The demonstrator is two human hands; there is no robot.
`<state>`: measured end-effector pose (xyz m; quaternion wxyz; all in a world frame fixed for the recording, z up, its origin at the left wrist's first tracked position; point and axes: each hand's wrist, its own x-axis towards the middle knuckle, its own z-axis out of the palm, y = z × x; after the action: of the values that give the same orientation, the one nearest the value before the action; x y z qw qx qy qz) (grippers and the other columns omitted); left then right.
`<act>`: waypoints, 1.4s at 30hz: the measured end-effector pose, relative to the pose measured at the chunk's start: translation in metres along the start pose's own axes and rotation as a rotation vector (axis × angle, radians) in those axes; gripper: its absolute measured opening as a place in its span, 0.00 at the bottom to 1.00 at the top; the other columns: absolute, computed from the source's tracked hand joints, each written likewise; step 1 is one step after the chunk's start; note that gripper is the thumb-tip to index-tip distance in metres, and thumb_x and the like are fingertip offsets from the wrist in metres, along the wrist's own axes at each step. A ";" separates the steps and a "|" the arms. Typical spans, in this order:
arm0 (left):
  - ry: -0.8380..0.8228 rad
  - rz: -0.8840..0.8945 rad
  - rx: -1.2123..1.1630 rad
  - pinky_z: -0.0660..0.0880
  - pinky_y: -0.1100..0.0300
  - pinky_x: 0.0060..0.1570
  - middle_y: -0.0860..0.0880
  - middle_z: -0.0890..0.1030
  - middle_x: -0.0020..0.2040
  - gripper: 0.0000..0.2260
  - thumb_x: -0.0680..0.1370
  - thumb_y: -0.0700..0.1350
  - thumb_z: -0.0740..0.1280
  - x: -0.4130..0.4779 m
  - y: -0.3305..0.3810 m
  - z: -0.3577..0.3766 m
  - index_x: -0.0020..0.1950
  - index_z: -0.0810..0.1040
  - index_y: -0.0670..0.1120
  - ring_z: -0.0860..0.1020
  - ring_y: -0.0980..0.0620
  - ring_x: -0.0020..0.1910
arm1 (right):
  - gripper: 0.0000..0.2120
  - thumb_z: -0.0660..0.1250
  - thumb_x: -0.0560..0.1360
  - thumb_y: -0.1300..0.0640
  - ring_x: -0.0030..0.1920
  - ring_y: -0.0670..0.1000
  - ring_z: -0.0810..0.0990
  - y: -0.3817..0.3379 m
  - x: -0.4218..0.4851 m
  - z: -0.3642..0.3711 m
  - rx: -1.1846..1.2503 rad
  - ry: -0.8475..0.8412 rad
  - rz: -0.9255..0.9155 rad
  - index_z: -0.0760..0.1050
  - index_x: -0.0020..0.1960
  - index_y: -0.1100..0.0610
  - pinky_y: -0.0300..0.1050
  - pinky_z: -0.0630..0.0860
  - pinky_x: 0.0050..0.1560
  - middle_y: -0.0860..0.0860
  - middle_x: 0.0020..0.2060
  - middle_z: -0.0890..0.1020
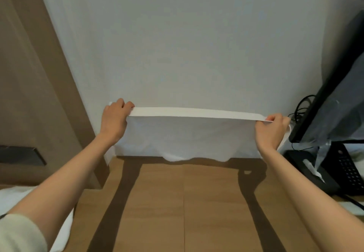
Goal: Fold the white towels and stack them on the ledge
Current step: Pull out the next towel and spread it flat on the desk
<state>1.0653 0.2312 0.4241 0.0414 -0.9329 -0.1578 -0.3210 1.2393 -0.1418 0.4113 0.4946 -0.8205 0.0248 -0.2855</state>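
1. Pale grey-white wall (197,45): backdrop, directly behind the towel.
2. Brown wooden ledge (183,202): no folded stack visible on it.
3. White cloth towel (187,133): held up before the wall, top edge stretched taut between the hands, lower hem sagging unevenly at the ledge's far end; contact cannot be told. Risk: uneven hem gives a crooked fold.
4. Black flat screen (334,94): just beside the right corner. Risk: a swing snags the towel on it.
5. Black push-button telephone (346,171): below the screen; same hazard.
6. Left hand (115,118): fingers curled over the left corner, gripping.
7. Right hand (270,129): fingers pinching the right corner. Risk: a slack pinch drops that side.
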 end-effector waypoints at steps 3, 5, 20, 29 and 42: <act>-0.123 0.040 -0.038 0.61 0.56 0.36 0.40 0.75 0.45 0.19 0.70 0.25 0.62 -0.034 -0.001 0.009 0.56 0.77 0.40 0.71 0.43 0.39 | 0.07 0.65 0.72 0.65 0.44 0.56 0.71 0.020 -0.021 -0.007 -0.051 -0.039 0.035 0.68 0.45 0.59 0.45 0.68 0.46 0.59 0.56 0.69; -0.264 0.094 -0.082 0.63 0.58 0.36 0.42 0.74 0.47 0.21 0.71 0.25 0.62 -0.065 -0.005 0.016 0.59 0.76 0.43 0.72 0.45 0.41 | 0.07 0.66 0.72 0.65 0.44 0.56 0.71 0.038 -0.043 -0.015 -0.109 -0.073 0.055 0.68 0.45 0.59 0.47 0.68 0.46 0.59 0.56 0.69; -0.842 0.030 -0.122 0.64 0.67 0.43 0.49 0.74 0.55 0.07 0.80 0.42 0.61 -0.257 0.009 0.060 0.53 0.76 0.52 0.71 0.53 0.49 | 0.04 0.67 0.74 0.59 0.46 0.54 0.72 0.160 -0.178 -0.084 -0.530 -0.619 0.224 0.74 0.46 0.59 0.45 0.72 0.48 0.57 0.54 0.70; -0.967 -0.095 -0.009 0.69 0.62 0.49 0.50 0.73 0.56 0.17 0.79 0.35 0.58 -0.320 0.035 0.060 0.62 0.72 0.52 0.71 0.51 0.54 | 0.17 0.61 0.77 0.56 0.43 0.56 0.74 0.210 -0.203 -0.125 -0.564 -0.794 0.276 0.69 0.30 0.58 0.46 0.69 0.43 0.57 0.38 0.75; -0.907 -0.279 -0.259 0.70 0.53 0.61 0.47 0.72 0.65 0.17 0.77 0.57 0.65 -0.315 0.089 0.056 0.64 0.74 0.53 0.71 0.47 0.62 | 0.13 0.59 0.80 0.54 0.58 0.54 0.75 0.186 -0.213 -0.106 -0.583 -0.927 0.114 0.76 0.61 0.55 0.46 0.73 0.54 0.54 0.59 0.77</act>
<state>0.8924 0.0724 0.1892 -0.1912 -0.9461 -0.2421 0.0982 1.0543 -0.2525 0.1999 0.2205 -0.9607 -0.0731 0.1518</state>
